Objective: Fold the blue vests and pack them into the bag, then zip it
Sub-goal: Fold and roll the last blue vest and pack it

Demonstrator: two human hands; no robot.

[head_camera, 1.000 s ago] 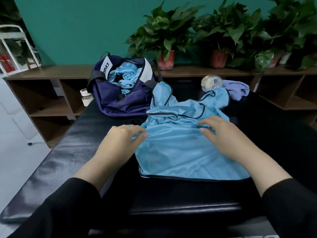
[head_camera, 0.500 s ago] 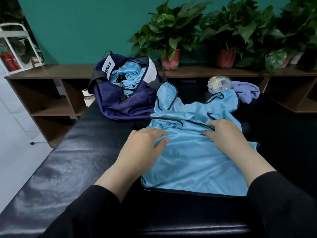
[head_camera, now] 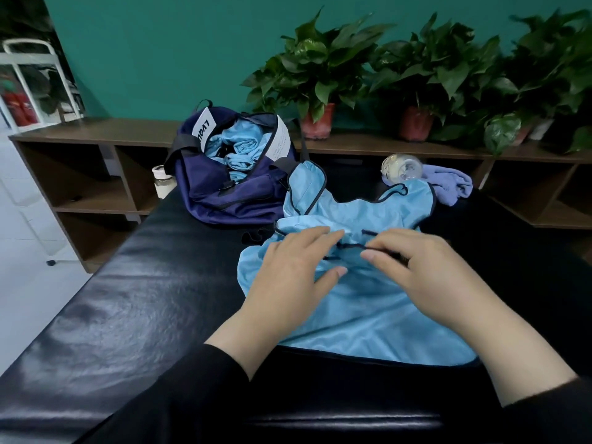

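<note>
- Blue vest: lay spread on the black padded worktop, just in front of the bag, its upper edge crumpled and its shoulder straps raised toward the bag. Hem nearest the person. Judged the item then being folded.
- Left hand: rested on the vest's left part, fingers nearly straight and a little apart, gripping nothing. Judged to be pinning the cloth flat so a fold could be made.
- Right hand: lay on the vest's right part, fingertips bent down onto the dark trim at the gathered upper edge. Whether this grip actually pinched the trim or only pressed on it could not be told.
- Bag: navy, behind and to the left of the vest, touching one raised strap. Zip open, mouth wide, presumably kept so for packing.
- Packed vests: several blue rolled pieces visible inside the bag's mouth. Task judged well under way; zipping not yet done.
- Purple cloth: behind the vest's right strap, beside a clear bottle lying on its side.
- Small white-lidded jar: left of the bag, at the worktop's far edge.
- Potted plants: on the wooden shelf beyond the bag.
</note>
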